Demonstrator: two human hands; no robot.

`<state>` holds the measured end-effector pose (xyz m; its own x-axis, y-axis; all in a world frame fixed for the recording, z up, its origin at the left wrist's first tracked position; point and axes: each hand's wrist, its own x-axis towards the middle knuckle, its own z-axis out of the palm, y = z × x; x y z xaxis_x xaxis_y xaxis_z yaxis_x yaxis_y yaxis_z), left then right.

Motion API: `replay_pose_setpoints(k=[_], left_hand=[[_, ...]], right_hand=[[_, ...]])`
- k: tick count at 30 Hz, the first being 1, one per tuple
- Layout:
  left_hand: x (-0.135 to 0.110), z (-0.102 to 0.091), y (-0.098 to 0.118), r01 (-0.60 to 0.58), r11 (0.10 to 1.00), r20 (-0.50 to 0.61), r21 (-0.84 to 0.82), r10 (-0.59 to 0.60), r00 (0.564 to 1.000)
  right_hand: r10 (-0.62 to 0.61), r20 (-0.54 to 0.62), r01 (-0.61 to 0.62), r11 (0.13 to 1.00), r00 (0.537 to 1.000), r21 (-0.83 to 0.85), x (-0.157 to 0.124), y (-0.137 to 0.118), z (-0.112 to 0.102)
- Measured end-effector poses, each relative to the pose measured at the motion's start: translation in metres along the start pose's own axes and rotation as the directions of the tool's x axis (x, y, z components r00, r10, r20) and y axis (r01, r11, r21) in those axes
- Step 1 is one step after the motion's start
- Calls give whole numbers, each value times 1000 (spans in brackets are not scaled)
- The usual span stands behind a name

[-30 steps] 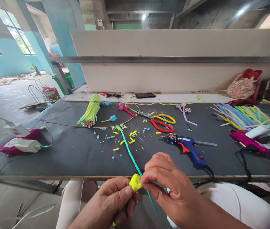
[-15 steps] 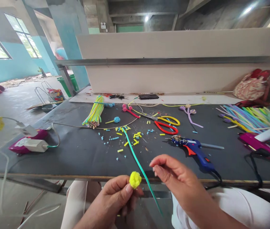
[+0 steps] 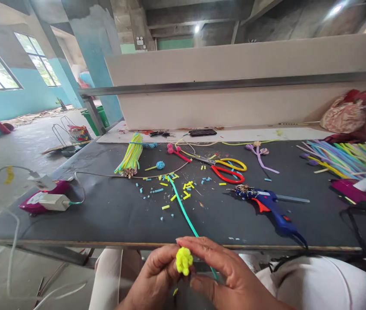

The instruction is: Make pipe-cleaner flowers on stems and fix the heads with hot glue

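Note:
A small yellow fuzzy pipe-cleaner flower (image 3: 184, 261) is held just off the table's front edge. My left hand (image 3: 157, 275) grips it from the left, fingers closed beneath its head. My right hand (image 3: 224, 271) curves around its right side, fingertips above and thumb below, closed in against it. A teal pipe cleaner (image 3: 184, 211) lies on the table and passes over the edge behind my right hand. Short yellow cut pieces (image 3: 187, 186) and blue bits are scattered beyond the hands. Part of the flower's underside is hidden by my fingers.
A blue glue gun (image 3: 273, 206) lies at right on the dark table (image 3: 98, 224). Scissors (image 3: 229, 170) with red and yellow handles lie mid-table. A pipe-cleaner bundle (image 3: 130, 157) lies back left, loose ones (image 3: 347, 157) at right. Plugs and a cable (image 3: 48, 200) occupy the left.
My right hand has moved left and closed in on the yellow flower, from which it was apart. The flower has been turned and sits slightly lower. The whole view has shifted a little.

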<state>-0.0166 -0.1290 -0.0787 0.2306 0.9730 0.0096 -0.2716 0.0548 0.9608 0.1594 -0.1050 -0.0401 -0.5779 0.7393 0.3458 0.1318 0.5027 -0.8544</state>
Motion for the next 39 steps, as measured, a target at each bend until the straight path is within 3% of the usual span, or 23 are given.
replay_pose_setpoints(k=[4, 6, 9, 11, 13, 16, 19, 24, 27, 29, 34, 39], left_hand=[[5, 14, -4, 24, 999, -136, -39, -30, 990], [10, 24, -2, 81, 993, -138, -83, -92, 986], [16, 37, 10, 144, 986, -43, -89, -148, 988], [16, 40, 18, 124, 991, -16, -57, -125, 992], [15, 38, 25, 79, 997, -39, -15, -80, 996], [14, 28, 30, 47, 998, -179, 42, -39, 983], [17, 21, 34, -3, 998, -307, 58, 21, 952], [24, 29, 37, 0, 985, -182, -171, -31, 983], [24, 34, 34, 19, 958, -66, -285, -39, 997], [23, 35, 32, 19, 957, -46, -290, -34, 998], [20, 32, 25, -25, 993, -228, -119, -3, 974], [17, 32, 17, -109, 982, -317, 152, 153, 936]], right_hand=[[108, -36, -106, 993, 994, 55, 2, 3, 5], [242, -49, -225, 948, 969, 226, 5, 2, 7], [436, 48, -382, 724, 898, 574, 10, -4, 5], [512, 104, -426, 565, 853, 707, 13, -9, 0], [552, 76, -406, 505, 830, 762, 15, -15, -7], [547, -7, -337, 526, 837, 781, 18, -20, -19], [536, 23, -355, 525, 844, 774, 19, -20, -24], [512, 118, -423, 536, 851, 730, 18, -18, -21], [537, 146, -476, 551, 831, 686, 19, -19, -18], [560, 145, -506, 567, 816, 650, 19, -19, -17], [573, 70, -539, 714, 817, 446, 17, -14, -12], [520, -79, -504, 849, 850, 159, 13, -13, -5]])
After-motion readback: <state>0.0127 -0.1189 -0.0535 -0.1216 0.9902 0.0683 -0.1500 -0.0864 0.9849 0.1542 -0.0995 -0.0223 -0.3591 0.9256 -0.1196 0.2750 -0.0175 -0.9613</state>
